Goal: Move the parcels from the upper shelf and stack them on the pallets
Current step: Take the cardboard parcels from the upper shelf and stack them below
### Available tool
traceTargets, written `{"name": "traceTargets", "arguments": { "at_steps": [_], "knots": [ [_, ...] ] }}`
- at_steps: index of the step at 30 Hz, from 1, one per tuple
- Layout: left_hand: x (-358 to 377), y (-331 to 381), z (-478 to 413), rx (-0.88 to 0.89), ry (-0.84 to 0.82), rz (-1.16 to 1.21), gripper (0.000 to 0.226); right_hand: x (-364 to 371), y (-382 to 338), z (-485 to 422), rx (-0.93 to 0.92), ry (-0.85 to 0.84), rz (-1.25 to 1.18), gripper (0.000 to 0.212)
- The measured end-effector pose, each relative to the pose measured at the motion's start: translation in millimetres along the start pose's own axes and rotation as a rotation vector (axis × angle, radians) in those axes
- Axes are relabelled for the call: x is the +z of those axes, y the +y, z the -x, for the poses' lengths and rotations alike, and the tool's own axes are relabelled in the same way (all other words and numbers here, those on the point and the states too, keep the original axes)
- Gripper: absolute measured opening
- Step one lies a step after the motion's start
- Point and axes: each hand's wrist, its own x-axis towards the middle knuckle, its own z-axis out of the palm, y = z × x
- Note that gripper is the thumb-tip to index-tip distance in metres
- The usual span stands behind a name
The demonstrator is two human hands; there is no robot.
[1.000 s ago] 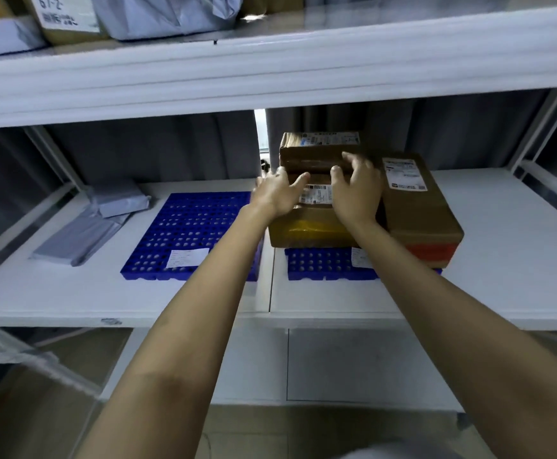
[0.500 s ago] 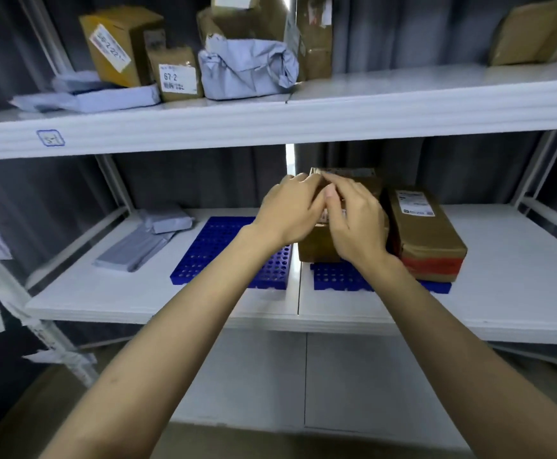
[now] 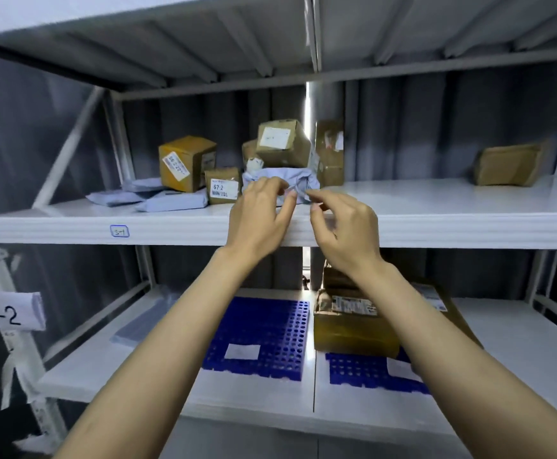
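A grey wrapped parcel (image 3: 278, 178) lies near the front edge of the upper shelf (image 3: 453, 220), with a brown box (image 3: 282, 142) leaning on top of it. My left hand (image 3: 257, 220) is raised to it, and its curled fingers and thumb pinch the wrapping at the front. My right hand (image 3: 343, 230) is beside it, its index fingertip touching the parcel's lower right fold, thumb apart below. On the lower shelf lie two blue pallets: the left pallet (image 3: 257, 336) carries only a white slip, the right pallet (image 3: 363, 371) carries stacked brown boxes (image 3: 353, 323).
Also on the upper shelf are a yellow-brown box (image 3: 184, 160), a small box marked 67-2 (image 3: 222, 187), a tall box (image 3: 328, 150), flat grey mailers (image 3: 167, 202) and a brown parcel (image 3: 506, 165) far right. Grey mailers (image 3: 144, 326) lie left of the pallets.
Both hands left the boxes on the right pallet and rose to the upper shelf, reaching the grey parcel. The view tilted upward with them.
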Motion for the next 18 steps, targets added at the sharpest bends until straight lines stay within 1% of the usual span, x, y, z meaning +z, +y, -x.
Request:
{"name": "traceTargets", "arguments": {
  "at_steps": [3,6,9,13,16,18],
  "knots": [
    [-1.9,-8.8,-16.6,-0.021,0.041,-0.039,0.031,9.9,1.4,-24.6,0.047,0.001,0.067,0.031],
    [3.0,-18.6,-26.3,-0.056,0.04,-0.107,0.032,20.4,6.0,-44.9,0.108,-0.053,0.117,0.032],
    [10.1,-28.1,-33.2,-0.115,0.022,-0.154,0.038,33.5,9.1,-61.4,0.147,-0.128,0.149,0.036],
    [19.0,-38.4,-40.7,-0.227,-0.07,-0.204,0.055,51.9,10.6,-75.7,0.191,-0.229,0.164,0.046],
    [23.6,-47.1,-49.1,-0.305,-0.167,-0.188,0.069,59.8,13.2,-86.3,0.263,-0.241,0.118,0.052],
    [24.7,-55.1,-54.9,-0.344,-0.218,-0.198,0.072,63.2,19.7,-92.0,0.301,-0.243,0.116,0.052]
  ]
}}
